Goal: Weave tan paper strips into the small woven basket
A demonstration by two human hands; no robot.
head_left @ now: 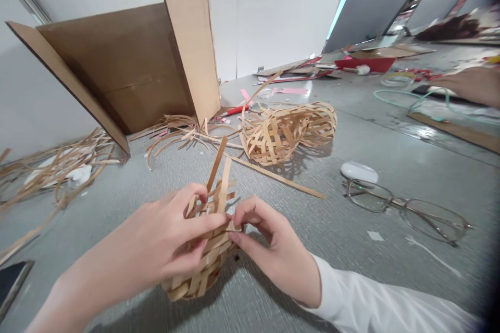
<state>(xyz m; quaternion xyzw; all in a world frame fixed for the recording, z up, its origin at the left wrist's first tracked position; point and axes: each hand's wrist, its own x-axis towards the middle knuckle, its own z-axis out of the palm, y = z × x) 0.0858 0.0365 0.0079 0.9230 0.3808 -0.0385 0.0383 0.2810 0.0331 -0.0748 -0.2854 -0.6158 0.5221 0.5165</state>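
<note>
A small basket point(203, 273) woven from tan strips stands in the lower middle of the view, two longer strips sticking up from its far side. My left hand point(164, 234) wraps over its upper left part, with the index finger reaching across to the right edge of the weave. At that right edge, my right hand point(275, 244) pinches a short strip end between thumb and fingers. The fingertips of both hands nearly meet there. Part of the basket's left side is hidden behind my left hand.
A larger woven piece point(273, 138) lies beyond the hands, near an open cardboard box point(193, 52) and loose strips point(78, 161). Glasses point(398, 205) and a white case point(359, 171) lie right. A phone point(13, 281) is at lower left. Another person's hand point(472, 86) shows far right.
</note>
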